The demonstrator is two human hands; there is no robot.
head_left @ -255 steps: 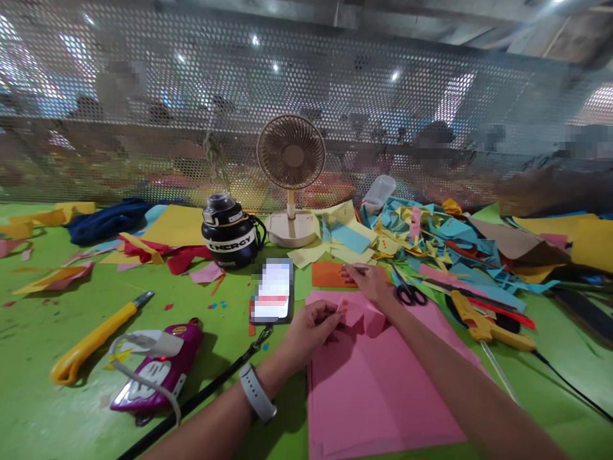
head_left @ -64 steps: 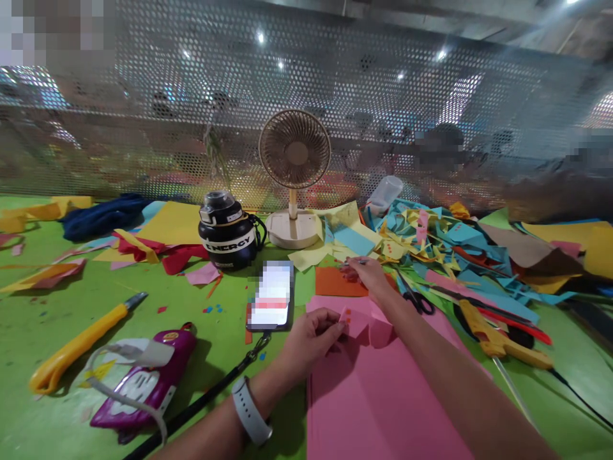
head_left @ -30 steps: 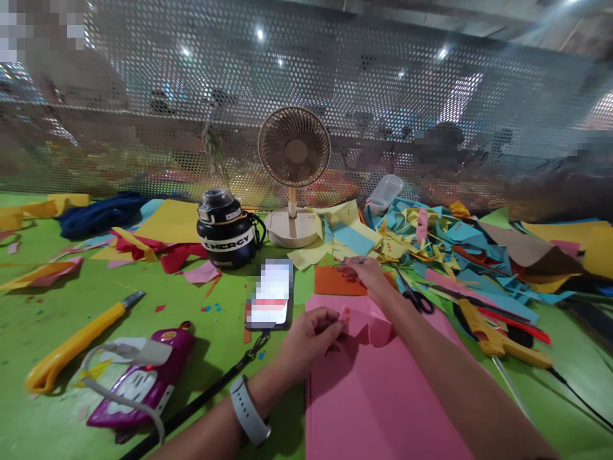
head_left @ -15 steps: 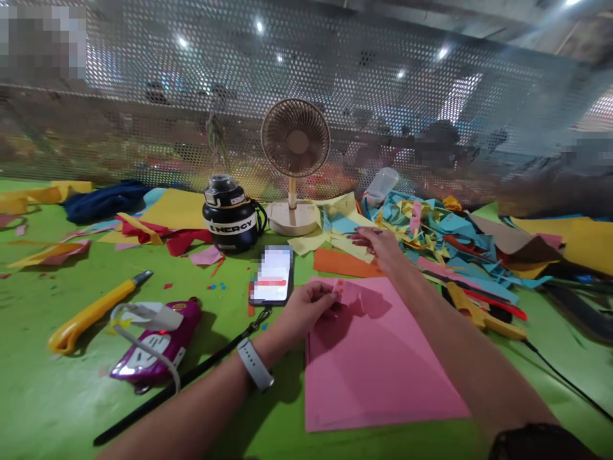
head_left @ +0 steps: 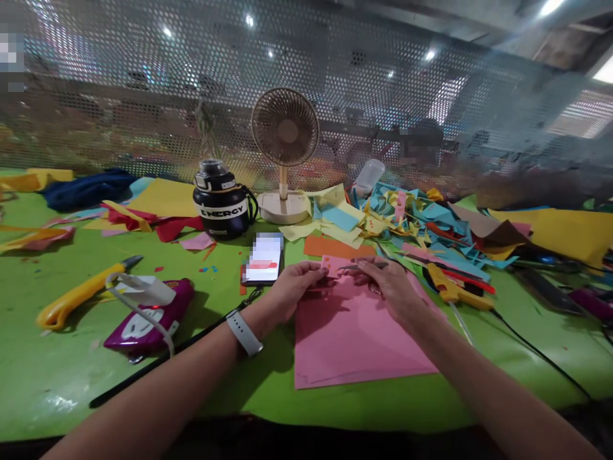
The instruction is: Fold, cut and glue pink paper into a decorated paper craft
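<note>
Pink paper sheets [head_left: 354, 338] lie stacked on the green table. Over their upper left part is my left hand [head_left: 299, 284], thumb and fingertips pinched on a small pink piece whose outline blends with the sheets. My right hand [head_left: 383, 278] is just to its right, above the same sheets, its fingers closed round a thin dark pointed tool [head_left: 364, 266] that points left toward my left hand. An orange paper strip [head_left: 335, 246] lies behind the sheets. Left of it rests a lit phone [head_left: 265, 259].
A black flask [head_left: 221, 207] and a fan [head_left: 285, 128] stand behind. A yellow cutter [head_left: 86, 297] and purple power strip [head_left: 158, 319] lie left. Paper scraps [head_left: 431, 223], a yellow glue gun [head_left: 457, 294] and its cable are right. A perforated screen rises behind.
My right hand has come back from near the scraps to beside my left hand, with the thin tool now plainly visible. The view has shifted slightly.
</note>
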